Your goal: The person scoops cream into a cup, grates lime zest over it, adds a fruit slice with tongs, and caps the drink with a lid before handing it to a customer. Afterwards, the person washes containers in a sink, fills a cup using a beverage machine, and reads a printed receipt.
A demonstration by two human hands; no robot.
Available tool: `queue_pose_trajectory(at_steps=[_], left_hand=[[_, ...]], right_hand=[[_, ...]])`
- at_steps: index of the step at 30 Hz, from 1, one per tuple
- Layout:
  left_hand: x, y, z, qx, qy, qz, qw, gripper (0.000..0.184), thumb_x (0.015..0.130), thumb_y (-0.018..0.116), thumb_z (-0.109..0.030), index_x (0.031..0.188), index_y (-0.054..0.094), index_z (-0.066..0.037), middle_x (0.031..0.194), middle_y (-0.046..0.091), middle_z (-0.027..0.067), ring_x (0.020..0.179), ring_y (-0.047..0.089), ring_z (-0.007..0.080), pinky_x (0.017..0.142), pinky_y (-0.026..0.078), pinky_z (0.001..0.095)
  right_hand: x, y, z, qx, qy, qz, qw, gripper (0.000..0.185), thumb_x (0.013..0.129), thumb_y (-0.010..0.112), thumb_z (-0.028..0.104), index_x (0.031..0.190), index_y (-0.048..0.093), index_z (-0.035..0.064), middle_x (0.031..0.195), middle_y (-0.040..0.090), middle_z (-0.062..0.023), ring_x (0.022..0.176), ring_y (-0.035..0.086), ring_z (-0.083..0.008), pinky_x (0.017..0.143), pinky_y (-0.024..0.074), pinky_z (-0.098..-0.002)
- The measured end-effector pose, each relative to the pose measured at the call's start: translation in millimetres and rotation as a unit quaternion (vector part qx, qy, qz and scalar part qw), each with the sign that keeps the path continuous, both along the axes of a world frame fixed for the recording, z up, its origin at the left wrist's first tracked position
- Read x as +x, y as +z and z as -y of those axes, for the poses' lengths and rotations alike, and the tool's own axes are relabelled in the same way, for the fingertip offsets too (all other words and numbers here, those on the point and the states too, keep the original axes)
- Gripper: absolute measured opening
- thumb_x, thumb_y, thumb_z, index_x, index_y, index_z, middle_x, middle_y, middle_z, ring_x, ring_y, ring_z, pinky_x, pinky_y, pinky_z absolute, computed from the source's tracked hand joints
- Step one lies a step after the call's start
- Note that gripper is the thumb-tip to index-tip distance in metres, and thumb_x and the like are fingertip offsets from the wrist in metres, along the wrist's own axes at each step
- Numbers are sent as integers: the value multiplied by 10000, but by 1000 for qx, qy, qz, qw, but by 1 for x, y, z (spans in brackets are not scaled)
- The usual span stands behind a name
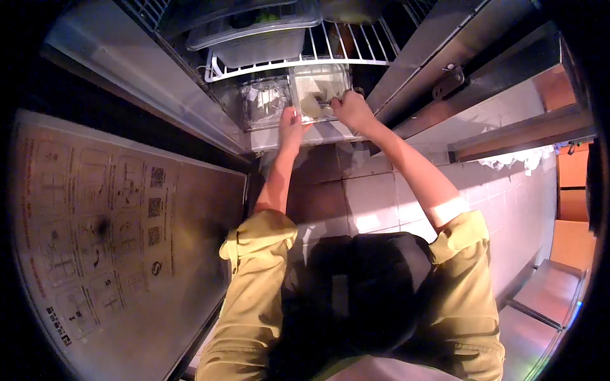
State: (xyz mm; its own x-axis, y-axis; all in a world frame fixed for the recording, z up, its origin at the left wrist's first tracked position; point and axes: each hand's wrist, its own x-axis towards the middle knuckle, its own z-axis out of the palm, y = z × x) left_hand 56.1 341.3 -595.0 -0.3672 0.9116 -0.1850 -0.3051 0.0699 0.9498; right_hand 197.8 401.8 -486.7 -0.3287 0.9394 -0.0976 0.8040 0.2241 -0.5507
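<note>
In the bottom of a fridge sits a clear rectangular container (327, 76) with pale contents, tilted up slightly at its back. My left hand (291, 130) grips its near left corner, thumb on the rim. My right hand (351, 111) is closed over the container's right side, around the handle of a small spoon-like utensil (323, 102). The utensil's end reaches into a pale round patch in the container; its exact kind is hard to make out. Left of it stands a second clear container (265, 101), its contents covered by shiny wrap or glare.
Above my hands runs a white wire shelf (298, 62) bearing a lidded plastic tub (257, 46). An open fridge door with printed diagrams (101, 222) stands at my left, another metal door (489, 95) at my right. Tiled floor (368, 190) lies below.
</note>
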Motion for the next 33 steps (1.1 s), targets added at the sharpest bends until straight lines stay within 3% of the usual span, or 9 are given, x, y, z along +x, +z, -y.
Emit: queue_pose_trajectory(at_steps=[5,10,11,13,15,18,22,27,33], left_hand=[[-12,6,1,-15,8,62,998,147,885,382,24,980,451,-64,905,448,52,825,577,188,723,548,343],[-22,21,0,-20,-3,36,999,169,875,368,24,993,465,-50,887,475,54,824,594,195,698,549,325],[-23,25,-2,-26,-10,15,1000,172,873,364,25,990,466,-47,876,478,54,812,602,200,687,551,320],[-24,27,-5,-36,-18,-9,999,164,872,360,21,978,468,-40,856,482,56,779,617,208,661,553,312],[-23,25,-6,-45,-19,-10,999,144,875,361,12,959,469,-32,839,485,60,735,630,215,634,556,306],[-22,18,-9,-51,-7,-24,998,128,873,378,5,956,469,-29,845,487,73,686,635,226,601,557,310],[-24,18,-11,-64,-9,4,998,157,891,395,-29,1036,446,2,916,491,96,779,628,257,684,557,335],[-26,32,-14,-72,35,69,994,82,874,399,-24,929,460,-20,879,495,64,717,621,215,668,554,323],[-32,43,-11,-136,31,76,987,299,851,403,-9,1150,386,9,1084,449,110,892,587,247,832,508,368]], right_hand=[[-9,0,-9,-301,-130,-253,910,260,837,463,235,841,518,-18,750,597,-150,615,577,-213,554,475,-422],[11,-11,10,-486,-232,-512,669,183,856,448,189,930,464,22,785,517,-136,558,461,-209,530,469,-477],[12,-14,18,-435,-262,-513,692,205,879,423,173,997,458,9,869,525,-139,666,517,-243,585,496,-474],[22,-13,32,-394,-129,-478,775,139,889,406,171,903,441,37,867,502,-107,711,506,-227,698,484,-506],[29,-14,37,-416,-102,-502,751,142,897,390,174,843,423,47,894,491,-118,808,500,-253,766,479,-516],[36,-14,38,-529,-216,-613,545,184,906,368,187,803,393,36,980,494,-201,1029,502,-356,804,483,-498],[43,-27,44,-539,-258,-662,453,252,921,349,232,778,417,35,1137,462,-289,1040,484,-395,855,428,-484],[50,-37,59,-543,-159,-703,432,231,901,385,230,899,494,27,1193,456,-273,1043,485,-373,862,410,-463],[47,-51,62,-558,-127,-729,374,419,751,459,192,1137,456,29,1171,495,-215,974,503,-330,832,416,-423]])
